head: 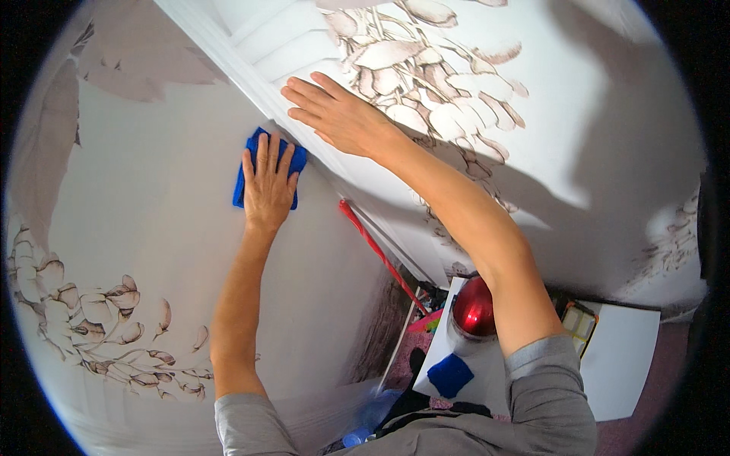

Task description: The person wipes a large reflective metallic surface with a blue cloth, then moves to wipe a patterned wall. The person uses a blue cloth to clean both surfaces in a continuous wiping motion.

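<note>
My left hand (268, 191) presses a folded blue cloth (298, 161) against a pale wall (148, 188), its fingers spread over it. The cloth lies beside the inner corner where two walls meet. On the adjoining wall (547, 239), my right hand (342, 117) rests with fingers stretched out, apparently flat and holding nothing. Its fingertips reach close to a white vertical strip (251, 94) along the corner. Brown-and-white printed flowers (450, 85) cover part of the wall beyond my right hand.
A slim red pole (376, 248) leans in the corner. Below, a white surface (425, 382) bears a shiny red rounded object (474, 308) and another blue cloth (450, 375). Farther right are a yellow-edged case (580, 326) and a white panel (624, 359), above a reddish floor (670, 370).
</note>
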The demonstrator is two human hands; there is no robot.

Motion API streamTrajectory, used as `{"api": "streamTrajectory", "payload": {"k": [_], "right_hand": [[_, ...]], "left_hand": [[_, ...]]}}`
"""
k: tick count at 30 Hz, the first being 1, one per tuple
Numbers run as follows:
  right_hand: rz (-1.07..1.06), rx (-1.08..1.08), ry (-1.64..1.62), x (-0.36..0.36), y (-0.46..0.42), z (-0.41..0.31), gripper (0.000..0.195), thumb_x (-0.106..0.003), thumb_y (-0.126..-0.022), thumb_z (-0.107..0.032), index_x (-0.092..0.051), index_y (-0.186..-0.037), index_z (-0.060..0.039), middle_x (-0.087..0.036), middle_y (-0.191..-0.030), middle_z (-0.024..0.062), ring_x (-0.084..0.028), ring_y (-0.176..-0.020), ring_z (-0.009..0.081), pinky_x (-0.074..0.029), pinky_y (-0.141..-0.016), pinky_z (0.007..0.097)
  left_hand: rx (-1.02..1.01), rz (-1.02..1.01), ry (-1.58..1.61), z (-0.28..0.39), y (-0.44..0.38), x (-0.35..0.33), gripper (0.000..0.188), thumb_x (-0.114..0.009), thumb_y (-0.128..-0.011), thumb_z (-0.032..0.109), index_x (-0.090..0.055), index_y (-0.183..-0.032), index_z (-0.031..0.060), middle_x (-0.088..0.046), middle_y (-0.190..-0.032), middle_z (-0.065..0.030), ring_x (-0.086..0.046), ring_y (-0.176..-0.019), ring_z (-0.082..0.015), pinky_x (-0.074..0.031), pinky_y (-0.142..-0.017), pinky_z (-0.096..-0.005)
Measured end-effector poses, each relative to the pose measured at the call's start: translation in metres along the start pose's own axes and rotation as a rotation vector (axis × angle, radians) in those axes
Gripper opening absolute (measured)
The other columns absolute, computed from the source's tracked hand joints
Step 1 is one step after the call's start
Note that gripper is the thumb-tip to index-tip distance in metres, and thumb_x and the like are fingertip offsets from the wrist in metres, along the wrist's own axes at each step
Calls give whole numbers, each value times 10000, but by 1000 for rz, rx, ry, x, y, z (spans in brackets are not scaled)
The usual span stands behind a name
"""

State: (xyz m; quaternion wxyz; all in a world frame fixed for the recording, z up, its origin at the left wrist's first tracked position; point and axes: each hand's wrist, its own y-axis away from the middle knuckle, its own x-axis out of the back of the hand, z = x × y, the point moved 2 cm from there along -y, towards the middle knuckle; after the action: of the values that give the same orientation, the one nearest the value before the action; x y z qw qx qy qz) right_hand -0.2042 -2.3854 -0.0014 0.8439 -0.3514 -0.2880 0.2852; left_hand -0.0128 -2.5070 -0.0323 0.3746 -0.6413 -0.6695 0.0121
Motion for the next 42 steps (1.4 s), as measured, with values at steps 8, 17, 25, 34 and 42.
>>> {"api": "streamTrajectory", "payload": {"k": [8, 17, 25, 34, 42], "right_hand": [[-47, 38, -1, -3, -6, -3, 554, -485, -1069, -414, -470, -1597, -248, -308, -1729, 7, -176, -1617, 241, -69, -1312, 501], [-48, 29, -42, -5, -7, -4, 585, -619, -988, -498, -535, -1522, -274, -340, -1717, 37, -242, -1606, 232, -162, -1282, 534], [-14, -22, -81, -11, -11, -12, 460, -645, -952, -476, -656, -1354, -252, -377, -1698, 13, -267, -1594, 223, -125, -1303, 541], [-43, -32, -94, 10, 22, 25, 561, -692, -936, -442, -590, -1474, -323, -446, -1658, 3, -342, -1567, 232, -118, -1291, 586], [-77, -60, 111, 17, 45, 39, 562, -552, -1017, -546, -505, -1559, -407, -416, -1677, 4, -356, -1560, 274, -114, -1284, 594]], "left_hand": [[298, 188, -137, -57, -39, 40, 472, -570, -1070, 350, -542, -1527, 230, -405, -1672, -34, -295, -1579, -253, -224, -1265, -531], [655, 561, 127, -41, -69, 28, 362, -642, -1042, 283, -651, -1399, 222, -560, -1574, -10, -428, -1520, -242, -233, -1268, -486], [649, 830, 466, -24, -106, 6, 362, -646, -1032, 224, -673, -1388, 164, -612, -1523, -52, -484, -1483, -291, -299, -1226, -488], [460, 854, 1008, 12, -109, -22, 642, -645, -993, 392, -511, -1557, 118, -359, -1675, -219, -302, -1536, -475, -241, -1201, -633], [534, 894, 1052, 81, -87, -69, 736, -762, -820, 582, -618, -1457, 240, -429, -1638, -202, -334, -1497, -486, -284, -1123, -621]]}}
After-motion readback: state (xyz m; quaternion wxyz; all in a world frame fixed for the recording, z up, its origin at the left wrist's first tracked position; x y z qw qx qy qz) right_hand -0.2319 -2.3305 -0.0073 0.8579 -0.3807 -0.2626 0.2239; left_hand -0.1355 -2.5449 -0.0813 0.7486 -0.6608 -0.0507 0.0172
